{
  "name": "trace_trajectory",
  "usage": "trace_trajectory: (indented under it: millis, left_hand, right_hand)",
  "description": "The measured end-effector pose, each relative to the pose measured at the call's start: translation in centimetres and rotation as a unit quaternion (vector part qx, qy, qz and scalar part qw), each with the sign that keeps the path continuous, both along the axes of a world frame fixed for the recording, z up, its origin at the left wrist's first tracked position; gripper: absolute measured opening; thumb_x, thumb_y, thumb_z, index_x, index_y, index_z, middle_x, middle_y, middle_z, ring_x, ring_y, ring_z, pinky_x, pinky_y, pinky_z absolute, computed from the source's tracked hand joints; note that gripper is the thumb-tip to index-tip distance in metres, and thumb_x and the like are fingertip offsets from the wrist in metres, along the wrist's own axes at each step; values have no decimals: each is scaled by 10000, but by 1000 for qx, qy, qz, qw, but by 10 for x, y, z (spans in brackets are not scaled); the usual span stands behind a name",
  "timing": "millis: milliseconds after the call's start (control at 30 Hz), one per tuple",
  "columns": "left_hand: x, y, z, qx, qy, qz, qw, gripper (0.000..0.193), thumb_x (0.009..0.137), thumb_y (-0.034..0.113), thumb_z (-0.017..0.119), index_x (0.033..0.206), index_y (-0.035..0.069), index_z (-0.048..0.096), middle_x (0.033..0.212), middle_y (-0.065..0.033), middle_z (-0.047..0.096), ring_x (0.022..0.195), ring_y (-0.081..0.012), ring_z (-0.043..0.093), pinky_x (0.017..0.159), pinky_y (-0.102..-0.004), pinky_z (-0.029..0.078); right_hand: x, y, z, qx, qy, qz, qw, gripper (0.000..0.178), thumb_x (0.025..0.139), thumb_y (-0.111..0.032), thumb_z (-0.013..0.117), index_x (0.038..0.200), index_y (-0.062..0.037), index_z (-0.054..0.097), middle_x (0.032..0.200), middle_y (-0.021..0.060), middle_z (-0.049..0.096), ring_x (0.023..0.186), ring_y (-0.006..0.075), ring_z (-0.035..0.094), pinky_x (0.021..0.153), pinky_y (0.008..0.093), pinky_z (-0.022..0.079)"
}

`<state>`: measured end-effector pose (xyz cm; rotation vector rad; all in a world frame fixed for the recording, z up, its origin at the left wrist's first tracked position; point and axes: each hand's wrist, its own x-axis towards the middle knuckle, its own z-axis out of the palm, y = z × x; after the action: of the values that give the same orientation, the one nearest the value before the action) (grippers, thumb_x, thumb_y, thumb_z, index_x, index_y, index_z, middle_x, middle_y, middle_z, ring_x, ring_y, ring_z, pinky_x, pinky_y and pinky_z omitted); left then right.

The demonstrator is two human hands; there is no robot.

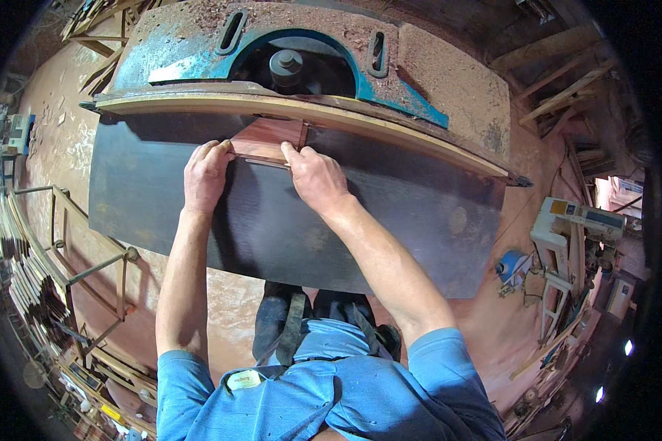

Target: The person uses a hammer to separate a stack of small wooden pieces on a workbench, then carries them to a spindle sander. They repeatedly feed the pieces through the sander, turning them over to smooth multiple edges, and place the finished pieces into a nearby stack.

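Observation:
A small reddish-brown wooden board (271, 138) lies on the dark flat machine table (390, 213), its far side close to the long wooden fence (419, 134). My left hand (207, 175) grips the board's near left corner, thumb and fingers pinched together. At the near right corner, my right hand (318, 175) holds it with the index finger reaching forward along the edge. A thin strip shows along the board's near edge between my hands. The underside of the board is hidden.
Behind the fence, a dark round spindle (286, 67) stands within a curved teal housing (390, 98) strewn with sawdust. A metal-framed rack (88, 275) with stacked thin boards stands at left. A white machine (555, 228) is at right, near a blue object (513, 266) on the floor.

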<state>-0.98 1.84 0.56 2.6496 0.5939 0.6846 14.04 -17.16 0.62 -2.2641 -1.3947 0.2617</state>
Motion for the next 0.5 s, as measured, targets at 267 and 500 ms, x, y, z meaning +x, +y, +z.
trace_trajectory:
  millis: [267,500]
  left_hand:
    - [-20,32,-2,10,13,17,1000,182,849,94,712,1026,59,695,1032,-144,699,985,-324,666,865,-397,540]
    - [-66,73,21,-138,167,135,967,386,878,263,687,1174,18,661,1014,-200,671,902,-343,664,796,-401,520]
  right_hand:
    - [-18,33,1,-1,11,4,1000,378,946,-36,485,1313,-32,574,893,190,647,827,338,708,703,431,597]
    - [-66,87,3,50,39,-9,998,368,901,-61,548,1260,-61,627,848,181,627,772,376,677,675,473,557]
